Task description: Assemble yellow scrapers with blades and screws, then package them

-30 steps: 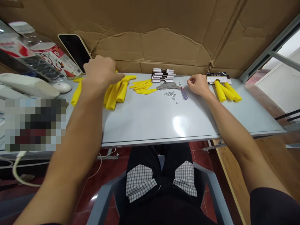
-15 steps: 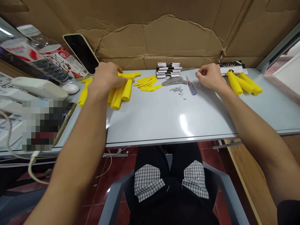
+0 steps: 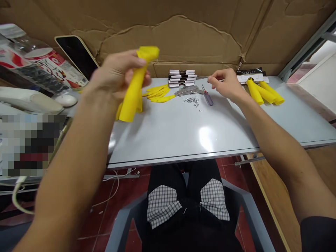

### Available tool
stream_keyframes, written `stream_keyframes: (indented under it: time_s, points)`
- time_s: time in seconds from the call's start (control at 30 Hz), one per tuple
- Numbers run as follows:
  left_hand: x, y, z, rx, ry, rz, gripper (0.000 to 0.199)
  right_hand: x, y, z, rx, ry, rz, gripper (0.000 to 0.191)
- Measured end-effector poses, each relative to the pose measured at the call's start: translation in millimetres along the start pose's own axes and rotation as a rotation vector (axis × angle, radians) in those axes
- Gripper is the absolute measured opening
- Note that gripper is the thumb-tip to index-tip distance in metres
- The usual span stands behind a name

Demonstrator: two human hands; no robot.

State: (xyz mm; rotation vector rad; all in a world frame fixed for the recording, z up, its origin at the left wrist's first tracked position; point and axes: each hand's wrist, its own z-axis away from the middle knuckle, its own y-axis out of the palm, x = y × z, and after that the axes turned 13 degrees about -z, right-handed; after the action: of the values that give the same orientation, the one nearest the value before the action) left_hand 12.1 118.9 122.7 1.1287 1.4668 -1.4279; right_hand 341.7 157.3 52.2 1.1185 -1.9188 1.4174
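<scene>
My left hand (image 3: 118,71) grips a yellow tube-like piece (image 3: 133,91) and holds it raised over the left part of the table. Other yellow pieces lie partly hidden behind it. My right hand (image 3: 225,82) hovers near the metal blades, its fingers curled together; whether anything small is between them is hidden. Flat yellow handles (image 3: 159,93) with metal blades (image 3: 189,90) lie mid-table. Beside them are a purple screwdriver (image 3: 208,98), small silver screws (image 3: 193,101) and a stack of white and black cards (image 3: 182,78).
Several yellow tubes (image 3: 265,92) rest at the right by a black and white package (image 3: 251,76). At the left are bottles (image 3: 56,66), a phone (image 3: 76,54) and a white mouse (image 3: 66,100). Cardboard (image 3: 168,38) stands behind the table (image 3: 162,140).
My left hand has closed on a yellow tube and lifted it off the pile. My right hand has shifted slightly left toward the blades. The view has moved a little to the right.
</scene>
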Motion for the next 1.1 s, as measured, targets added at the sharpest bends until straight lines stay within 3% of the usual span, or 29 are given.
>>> stream_keyframes:
  time_s: [0.07,0.2,0.33,0.47,0.6,0.7,0.8,0.87,1.1]
  points:
    - [10.2,28.5,3.1,0.067,-0.003,0.243,0.023,11.9,3.3,7.9,0.11,0.039,-0.232,0.04]
    - [36.7,77.6,14.2,0.152,-0.018,0.315,0.016,31.9,11.3,21.9,0.327,0.098,-0.577,0.055]
    - [56.1,98.5,21.7,0.29,0.009,0.352,0.02,35.0,18.2,26.7,0.432,0.128,-0.652,0.049]
    - [63.4,97.4,14.3,0.305,-0.052,0.324,0.016,32.0,21.0,27.1,0.456,0.151,-0.643,0.038]
    - [62.1,83.8,0.6,0.288,-0.091,0.243,0.017,33.8,20.4,28.1,0.449,0.115,-0.556,0.037]
    - [61.3,74.3,-6.4,0.285,-0.102,0.219,0.018,30.6,15.9,25.2,0.338,0.006,-0.255,0.038]
    - [62.9,71.2,-10.7,0.236,-0.137,0.271,0.024,18.6,9.3,17.6,0.215,-0.163,0.144,0.021]
    - [64.9,71.9,-13.0,0.215,-0.153,0.303,0.026,8.1,6.0,12.1,0.198,-0.185,0.306,0.012]
    - [67.9,73.5,-15.5,0.202,-0.165,0.337,0.024,-18.4,-1.6,1.2,0.23,-0.108,0.39,0.016]
